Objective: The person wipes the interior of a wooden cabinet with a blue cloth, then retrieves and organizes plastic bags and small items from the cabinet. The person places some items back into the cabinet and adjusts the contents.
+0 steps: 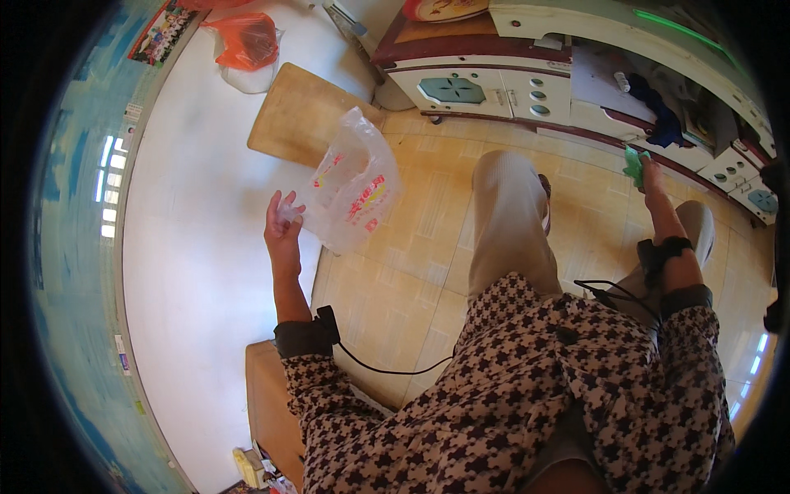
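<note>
My left hand (285,217) grips one end of a translucent white plastic bag (355,185) with red and yellow printing. The rest of the bag hangs to the hand's right, above the tiled floor and partly in front of a wooden board (302,111). Far to the right, my right hand (649,173) holds a crumpled green piece (634,165), whose material I cannot tell. That hand is beyond my knee, near the low white cabinet. Straps with small dark devices and black cables circle both forearms.
A red plastic bag (247,43) hangs by the white wall (197,247). Ahead stands a white cabinet (537,92) with dark red edges and a dark cloth (657,111) on its shelf. A brown wooden surface (271,395) and a yellow box (248,466) are at lower left.
</note>
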`<state>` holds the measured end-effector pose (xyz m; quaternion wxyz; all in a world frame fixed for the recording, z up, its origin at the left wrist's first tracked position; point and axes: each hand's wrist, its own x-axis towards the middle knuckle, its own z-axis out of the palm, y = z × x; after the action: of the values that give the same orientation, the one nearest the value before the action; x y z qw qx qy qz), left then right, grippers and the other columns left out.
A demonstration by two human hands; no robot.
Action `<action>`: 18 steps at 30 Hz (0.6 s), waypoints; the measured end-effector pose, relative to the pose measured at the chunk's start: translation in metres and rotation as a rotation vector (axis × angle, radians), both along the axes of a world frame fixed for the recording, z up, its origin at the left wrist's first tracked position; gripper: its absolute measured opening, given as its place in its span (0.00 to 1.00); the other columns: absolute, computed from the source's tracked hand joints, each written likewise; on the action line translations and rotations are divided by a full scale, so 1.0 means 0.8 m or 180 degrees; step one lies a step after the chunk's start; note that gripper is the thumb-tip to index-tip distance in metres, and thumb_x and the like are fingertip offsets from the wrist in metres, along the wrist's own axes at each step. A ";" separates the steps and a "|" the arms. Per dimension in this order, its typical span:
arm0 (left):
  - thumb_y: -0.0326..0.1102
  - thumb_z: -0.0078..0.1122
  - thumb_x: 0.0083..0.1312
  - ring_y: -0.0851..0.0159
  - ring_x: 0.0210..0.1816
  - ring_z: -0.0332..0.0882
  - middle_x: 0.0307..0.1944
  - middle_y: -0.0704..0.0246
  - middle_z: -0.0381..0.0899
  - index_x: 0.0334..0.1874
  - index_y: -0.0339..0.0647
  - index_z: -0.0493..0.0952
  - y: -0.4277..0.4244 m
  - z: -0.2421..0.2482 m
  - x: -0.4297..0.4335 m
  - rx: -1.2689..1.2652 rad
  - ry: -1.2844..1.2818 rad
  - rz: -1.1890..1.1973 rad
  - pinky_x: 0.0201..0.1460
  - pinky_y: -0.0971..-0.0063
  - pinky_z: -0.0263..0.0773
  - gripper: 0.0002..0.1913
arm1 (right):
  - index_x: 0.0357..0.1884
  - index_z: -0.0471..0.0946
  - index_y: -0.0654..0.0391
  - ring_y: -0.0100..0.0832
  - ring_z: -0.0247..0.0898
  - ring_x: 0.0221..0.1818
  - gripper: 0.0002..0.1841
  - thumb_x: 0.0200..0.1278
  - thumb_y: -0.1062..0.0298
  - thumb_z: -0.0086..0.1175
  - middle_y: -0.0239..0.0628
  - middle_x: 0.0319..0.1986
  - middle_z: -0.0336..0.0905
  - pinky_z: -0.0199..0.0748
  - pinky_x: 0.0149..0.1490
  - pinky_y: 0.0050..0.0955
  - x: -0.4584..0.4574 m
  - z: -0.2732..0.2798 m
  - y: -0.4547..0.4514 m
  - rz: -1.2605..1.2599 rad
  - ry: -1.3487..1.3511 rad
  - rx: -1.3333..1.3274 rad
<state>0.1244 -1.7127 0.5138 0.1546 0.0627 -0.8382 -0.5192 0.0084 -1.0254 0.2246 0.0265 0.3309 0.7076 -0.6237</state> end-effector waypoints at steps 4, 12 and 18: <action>0.21 0.50 0.65 0.65 0.46 0.78 0.60 0.57 0.74 0.68 0.40 0.63 0.018 0.009 -0.021 -0.0026 0.0077 0.0060 0.53 0.70 0.73 0.27 | 0.41 0.74 0.54 0.30 0.68 0.24 0.19 0.63 0.48 0.46 0.35 0.28 0.72 0.64 0.26 0.31 0.004 0.013 0.002 -0.0125 0.0055 -0.0166; 0.21 0.48 0.68 0.67 0.46 0.78 0.54 0.57 0.78 0.61 0.37 0.68 0.076 0.044 -0.054 -0.0310 0.0271 -0.0182 0.54 0.75 0.71 0.19 | 0.46 0.74 0.52 0.28 0.69 0.31 0.20 0.63 0.48 0.46 0.33 0.32 0.73 0.68 0.32 0.30 -0.005 0.034 0.001 -0.0018 0.0328 -0.0024; 0.20 0.48 0.68 0.68 0.49 0.77 0.53 0.59 0.79 0.61 0.37 0.67 0.140 0.068 -0.064 -0.0593 0.0399 -0.0554 0.57 0.76 0.68 0.19 | 0.53 0.75 0.56 0.29 0.72 0.37 0.21 0.63 0.53 0.51 0.36 0.37 0.77 0.72 0.39 0.30 -0.016 0.012 0.015 -0.0135 0.0708 -0.0063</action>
<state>0.0735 -1.6007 0.5683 0.1662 -0.0574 -0.8737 -0.4535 -0.0041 -1.0133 0.2345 -0.0622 0.2743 0.6928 -0.6640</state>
